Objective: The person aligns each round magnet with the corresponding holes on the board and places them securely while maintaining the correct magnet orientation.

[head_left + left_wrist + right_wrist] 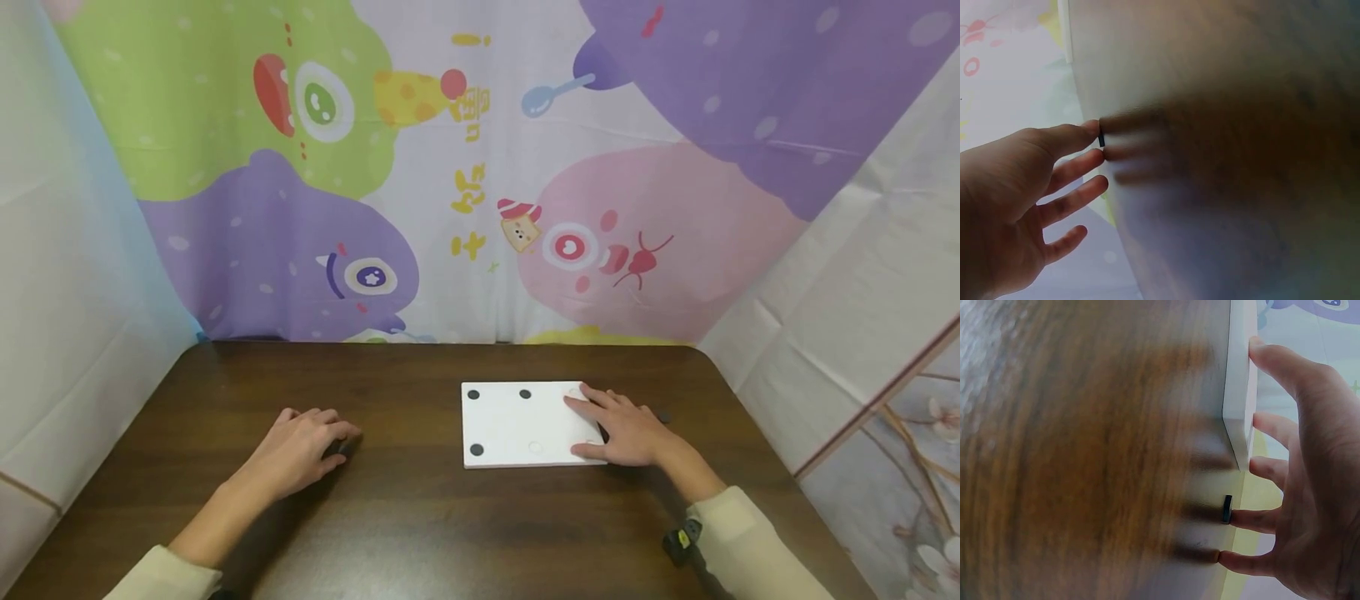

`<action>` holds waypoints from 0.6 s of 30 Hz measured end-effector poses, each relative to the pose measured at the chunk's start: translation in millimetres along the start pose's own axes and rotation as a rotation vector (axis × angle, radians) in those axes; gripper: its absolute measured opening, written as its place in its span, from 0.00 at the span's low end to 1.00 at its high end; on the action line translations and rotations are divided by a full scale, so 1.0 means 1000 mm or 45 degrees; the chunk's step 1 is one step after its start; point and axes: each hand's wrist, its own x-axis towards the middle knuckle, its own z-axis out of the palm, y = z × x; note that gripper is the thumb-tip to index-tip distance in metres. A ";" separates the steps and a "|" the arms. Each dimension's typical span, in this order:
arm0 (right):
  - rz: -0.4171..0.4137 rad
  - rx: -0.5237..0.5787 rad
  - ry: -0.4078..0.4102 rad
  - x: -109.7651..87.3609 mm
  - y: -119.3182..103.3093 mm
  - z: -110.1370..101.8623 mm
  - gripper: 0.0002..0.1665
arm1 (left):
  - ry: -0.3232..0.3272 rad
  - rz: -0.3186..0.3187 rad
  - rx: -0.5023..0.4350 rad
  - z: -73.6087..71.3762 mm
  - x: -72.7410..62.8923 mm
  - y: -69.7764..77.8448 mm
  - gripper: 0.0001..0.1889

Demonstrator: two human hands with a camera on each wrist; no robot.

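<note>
A white rectangular board [502, 425] lies flat on the table, with three black discs on it: one at its far left corner [473, 395], one at the far edge's middle [525, 394] and one at the near left [477, 450]. Faint round marks show elsewhere on it. My right hand [626, 429] rests over its right end with spread fingers, some touching the board. A loose black disc [1227, 509] lies by one fingertip, beside the board. Left of the board, my left hand [303, 450] pinches a small black disc [1102, 136] between thumb and index finger at the tabletop.
The brown wooden table [420, 533] has a cartoon-printed curtain [465, 300] behind its far edge. Pale hangings [862, 275] stand at both sides. A black device [681, 542] is strapped at the right sleeve.
</note>
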 end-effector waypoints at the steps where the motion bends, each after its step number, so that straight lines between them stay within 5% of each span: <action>1: 0.000 0.000 -0.002 0.000 0.000 0.000 0.55 | -0.001 0.001 -0.001 0.000 0.000 0.000 0.21; 18: 0.004 -0.001 -0.006 0.001 0.001 0.000 0.55 | 0.028 0.049 0.008 0.001 0.001 -0.004 0.12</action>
